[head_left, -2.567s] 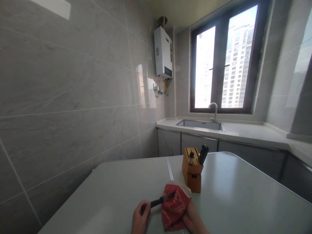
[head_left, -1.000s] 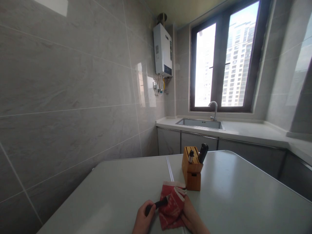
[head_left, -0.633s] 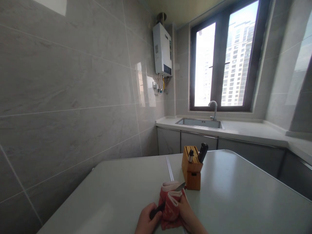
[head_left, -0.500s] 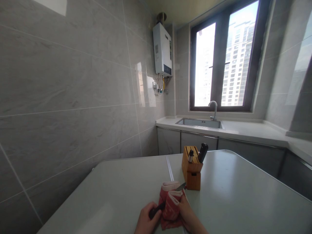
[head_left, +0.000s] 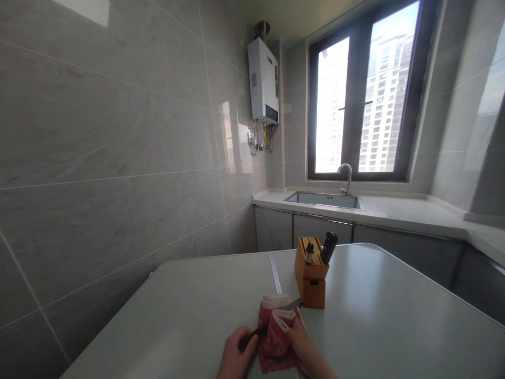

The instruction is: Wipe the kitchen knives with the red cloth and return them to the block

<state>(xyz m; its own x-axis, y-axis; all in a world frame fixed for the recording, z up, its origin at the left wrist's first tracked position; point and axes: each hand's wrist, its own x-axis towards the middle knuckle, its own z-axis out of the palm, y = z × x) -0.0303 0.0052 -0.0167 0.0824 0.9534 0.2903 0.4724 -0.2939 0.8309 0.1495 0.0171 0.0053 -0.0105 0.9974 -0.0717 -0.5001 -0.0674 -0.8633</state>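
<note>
My left hand (head_left: 236, 351) is closed around the black handle of a knife (head_left: 251, 336). The blade passes through a fold of a red and white cloth (head_left: 278, 337), and its tip shows beyond the far right side of the fold. My right hand (head_left: 303, 342) grips the folded cloth around the blade; its fingers are partly hidden behind the fabric. Just beyond the cloth, a wooden knife block (head_left: 311, 273) stands upright, with a black-handled knife (head_left: 329, 247) and another dark-handled tool with a metal end (head_left: 310, 253) in its slots.
All of this is on a pale table (head_left: 189, 310) with a metal seam across it. Behind it runs a white counter (head_left: 402, 208) with a sink (head_left: 292, 197) and a faucet (head_left: 347, 176). A tiled wall (head_left: 110, 131) borders the left side.
My left hand and the knife have shifted very slightly left, with the handle tilted a little differently. The cloth, my right hand and the knife block look nearly unchanged.
</note>
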